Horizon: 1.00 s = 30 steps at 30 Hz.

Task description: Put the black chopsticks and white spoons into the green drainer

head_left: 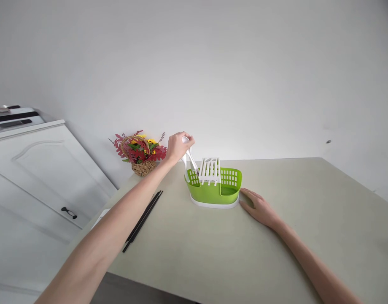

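My left hand (180,145) is closed on a white spoon (185,139), its bowl end up by the fingers. Two pale handles (192,162) run down from there into the left end of a green drainer basket (209,194); whether they are two separate spoons I cannot tell. A white slotted rack (209,169) spans the middle of the basket, and a white tray (213,205) lies under it. My right hand (256,206) rests on the table with fingers stretched out, fingertips at the tray's right end.
Several black chopsticks (143,221) lie on the table (213,249), partly behind my left forearm. Further back stands a wicker basket (144,168) of artificial flowers. A white object (101,217) shows at the left table edge, beside a white cabinet (39,177). The wall closes off the back.
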Each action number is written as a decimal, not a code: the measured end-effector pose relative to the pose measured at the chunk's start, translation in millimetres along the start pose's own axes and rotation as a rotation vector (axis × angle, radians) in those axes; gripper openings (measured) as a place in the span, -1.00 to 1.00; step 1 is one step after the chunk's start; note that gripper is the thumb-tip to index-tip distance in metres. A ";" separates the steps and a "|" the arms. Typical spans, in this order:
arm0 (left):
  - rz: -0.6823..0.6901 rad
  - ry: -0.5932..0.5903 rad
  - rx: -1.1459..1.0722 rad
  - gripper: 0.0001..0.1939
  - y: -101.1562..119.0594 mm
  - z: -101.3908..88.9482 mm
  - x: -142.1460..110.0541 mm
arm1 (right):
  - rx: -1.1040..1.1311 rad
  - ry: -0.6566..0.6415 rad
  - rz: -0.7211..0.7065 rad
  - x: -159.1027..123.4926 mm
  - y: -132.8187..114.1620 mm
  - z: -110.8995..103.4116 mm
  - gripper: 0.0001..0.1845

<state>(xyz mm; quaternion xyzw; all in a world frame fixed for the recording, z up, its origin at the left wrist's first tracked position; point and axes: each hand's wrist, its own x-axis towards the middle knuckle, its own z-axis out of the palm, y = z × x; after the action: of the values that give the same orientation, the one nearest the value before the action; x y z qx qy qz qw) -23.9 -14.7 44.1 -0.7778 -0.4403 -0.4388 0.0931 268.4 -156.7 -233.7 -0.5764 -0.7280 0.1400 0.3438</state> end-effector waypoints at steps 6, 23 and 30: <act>-0.024 0.019 -0.006 -0.86 2.8 -9.9 18.5 | 0.008 0.015 -0.009 0.0 1.8 2.3 -0.42; -0.414 0.088 -0.088 -0.79 -40.3 -37.6 16.9 | 0.017 0.001 -0.042 -0.7 2.7 -0.7 -0.43; -0.627 0.066 -0.126 -0.78 -90.3 -52.4 -19.3 | 0.019 0.004 -0.036 -0.7 1.7 -0.8 -0.45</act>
<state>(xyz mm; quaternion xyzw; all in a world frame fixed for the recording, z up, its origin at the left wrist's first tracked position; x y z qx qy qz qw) -128.9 -0.4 38.9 -0.5940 -0.6272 -0.4972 -0.0808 270.2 -157.1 -234.3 -0.5599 -0.7364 0.1397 0.3531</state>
